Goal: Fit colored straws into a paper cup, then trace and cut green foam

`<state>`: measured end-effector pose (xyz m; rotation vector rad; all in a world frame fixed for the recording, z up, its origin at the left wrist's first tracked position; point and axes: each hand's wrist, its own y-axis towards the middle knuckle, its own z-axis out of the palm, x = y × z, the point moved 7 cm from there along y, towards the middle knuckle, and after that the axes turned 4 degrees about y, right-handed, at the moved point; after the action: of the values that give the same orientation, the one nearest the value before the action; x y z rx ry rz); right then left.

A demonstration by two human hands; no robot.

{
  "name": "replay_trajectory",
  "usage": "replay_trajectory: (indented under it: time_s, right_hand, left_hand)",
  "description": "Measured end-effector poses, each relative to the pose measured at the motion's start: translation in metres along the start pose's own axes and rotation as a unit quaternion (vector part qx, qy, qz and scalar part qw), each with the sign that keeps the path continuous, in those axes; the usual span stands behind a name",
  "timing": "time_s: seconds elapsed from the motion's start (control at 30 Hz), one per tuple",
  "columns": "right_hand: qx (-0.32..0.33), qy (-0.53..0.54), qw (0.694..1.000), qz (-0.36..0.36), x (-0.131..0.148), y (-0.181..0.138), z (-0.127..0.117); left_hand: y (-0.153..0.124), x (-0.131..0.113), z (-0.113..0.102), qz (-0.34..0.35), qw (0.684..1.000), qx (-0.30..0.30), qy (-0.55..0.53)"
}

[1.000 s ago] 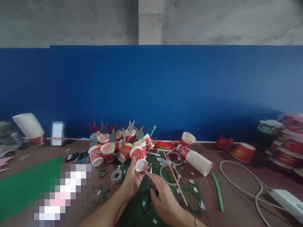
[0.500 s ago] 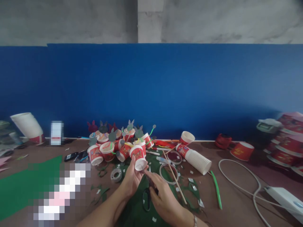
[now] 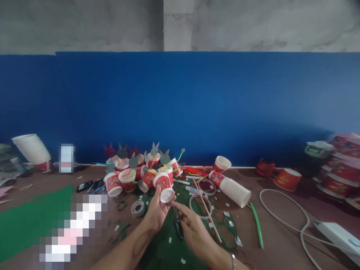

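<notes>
My left hand is wrapped round a red and white paper cup, tilted so its white bottom faces me. In my right hand is a pair of scissors with dark handles. Their blade points up at the cup's bottom and seems to touch it; whether it goes through I cannot tell. Just behind, decorated paper cups stand in a cluster, several with paper rabbit heads and coloured stems.
A tape roll lies left of my hands. To the right are a wooden stick, a stack of cups, a green pipe cleaner and a white cable. Green paper covers the left side.
The scissors have turned in my right hand, their handles shifting right and their blade now against the cup's bottom. My left hand and the cup stay nearly in place.
</notes>
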<state>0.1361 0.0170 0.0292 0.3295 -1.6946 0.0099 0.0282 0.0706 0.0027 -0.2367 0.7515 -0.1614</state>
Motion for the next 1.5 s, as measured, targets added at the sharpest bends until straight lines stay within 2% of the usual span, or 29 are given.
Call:
replay_trajectory:
  time_s: [0.1,0.17,0.53,0.8,0.87,0.97,1.03,1.07,1.1,1.13,1.2,1.23,1.27,1.33,1.4,1.47,1.5]
  right_hand:
    - [0.012,0.11,0.994,0.016,-0.005,0.001,0.004]
    - [0.016,0.142,0.99,0.021,-0.006,0.001,0.006]
    - [0.015,0.114,0.993,0.032,-0.007,0.001,0.005]
    - [-0.001,0.188,0.98,0.06,-0.009,0.0,0.004]
    - [-0.006,0.244,0.962,0.12,-0.01,0.001,0.002]
    - [0.018,0.36,0.898,0.254,-0.012,0.0,0.003]
    - [0.059,0.392,0.867,0.301,-0.009,0.0,0.006]
    - [0.064,0.375,0.872,0.307,-0.008,0.001,0.004]
    - [0.059,0.336,0.894,0.292,-0.008,0.003,0.0]
    - [0.049,0.269,0.927,0.256,-0.006,0.005,-0.005]
    - [0.027,0.07,0.989,0.126,0.008,0.008,-0.014]
    - [0.024,-0.04,0.997,0.057,0.017,0.007,-0.015]
    - [0.027,-0.136,0.99,0.003,0.024,0.005,-0.013]
    - [0.032,-0.237,0.97,-0.051,0.032,0.001,-0.008]
    - [0.033,-0.182,0.983,-0.021,0.029,0.001,-0.008]
    - [0.028,0.002,0.996,0.088,0.015,0.005,-0.011]
    - [0.03,0.113,0.98,0.16,0.006,0.005,-0.01]
  left_hand:
    - [0.0,0.0,0.0,0.003,1.0,0.006,-0.001]
    - [0.0,0.0,0.0,0.0,1.0,0.009,-0.003]
    - [0.002,0.001,-0.001,-0.008,1.0,0.009,-0.007]
    - [0.001,-0.002,0.0,0.007,1.0,0.013,0.013]
    - [0.002,-0.003,0.0,0.019,0.999,0.021,0.017]
    - [0.005,-0.004,0.0,0.037,0.999,0.035,0.014]
    - [0.007,-0.004,-0.001,0.044,0.998,0.04,0.012]
    - [0.008,-0.004,-0.001,0.046,0.998,0.04,0.013]
    - [0.009,-0.005,-0.001,0.049,0.998,0.04,0.015]
    - [0.009,-0.005,-0.001,0.052,0.998,0.038,0.019]
    - [0.009,-0.004,0.0,0.056,0.997,0.037,0.027]
    - [0.009,-0.004,0.0,0.057,0.997,0.038,0.03]
    - [0.008,-0.004,0.001,0.057,0.997,0.04,0.032]
    - [0.008,-0.003,0.002,0.055,0.997,0.044,0.036]
    - [0.007,-0.003,0.001,0.055,0.997,0.044,0.036]
    - [0.008,-0.004,0.001,0.058,0.997,0.042,0.034]
    - [0.008,-0.004,0.0,0.06,0.997,0.04,0.032]
